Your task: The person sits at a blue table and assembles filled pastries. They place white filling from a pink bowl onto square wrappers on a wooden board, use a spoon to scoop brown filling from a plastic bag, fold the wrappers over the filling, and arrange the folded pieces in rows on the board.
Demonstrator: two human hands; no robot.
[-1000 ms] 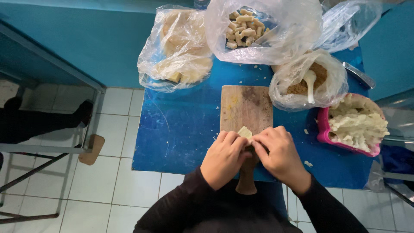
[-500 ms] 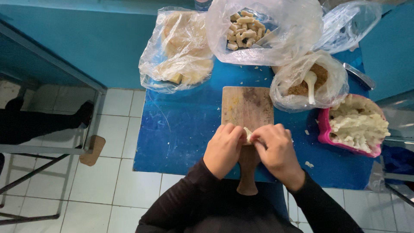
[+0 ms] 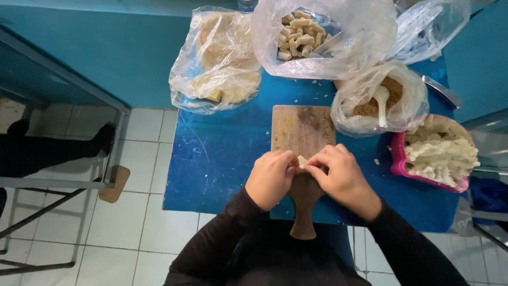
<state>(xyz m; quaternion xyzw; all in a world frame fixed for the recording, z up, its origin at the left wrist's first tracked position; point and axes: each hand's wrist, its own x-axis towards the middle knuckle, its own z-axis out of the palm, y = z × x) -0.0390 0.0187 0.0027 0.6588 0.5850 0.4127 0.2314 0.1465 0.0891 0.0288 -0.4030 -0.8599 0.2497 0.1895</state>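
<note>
My left hand (image 3: 272, 177) and my right hand (image 3: 341, 177) meet over the near end of a wooden cutting board (image 3: 302, 127) with a handle. Both pinch a small pale piece of dough (image 3: 302, 160) between the fingertips; most of it is hidden by the fingers. The board lies on a blue table (image 3: 222, 159). Black sleeves cover both of my forearms.
A clear bag of pale flat sheets (image 3: 222, 58) sits at the back left, a bag of rolled pieces (image 3: 301, 34) at the back centre. A bag of brown filling with a white spoon (image 3: 381, 98) and a pink bowl of white shreds (image 3: 436, 153) stand to the right. A person's dark leg (image 3: 47, 151) rests at left.
The dough piece was more exposed a second ago; my fingers have closed over it and both hands have shifted slightly toward me.
</note>
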